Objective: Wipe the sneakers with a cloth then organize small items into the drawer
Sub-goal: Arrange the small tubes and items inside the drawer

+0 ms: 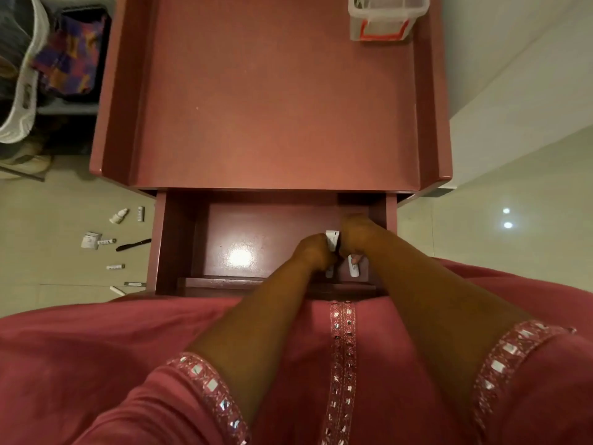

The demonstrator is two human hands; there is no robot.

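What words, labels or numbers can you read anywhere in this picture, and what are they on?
None can be read.
White tubes in the hands, inside the drawer: dark print, too blurred.
Small items on the floor: markings too small.
Clear box on the cabinet top: red label, no legible text.

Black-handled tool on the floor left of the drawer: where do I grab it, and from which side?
Grip the black tool around mid-length, coming straight down from above. It lies flat on the floor tiles, long and thin, angled toward the drawer, with small tubes just left, so pinch across its narrow width.
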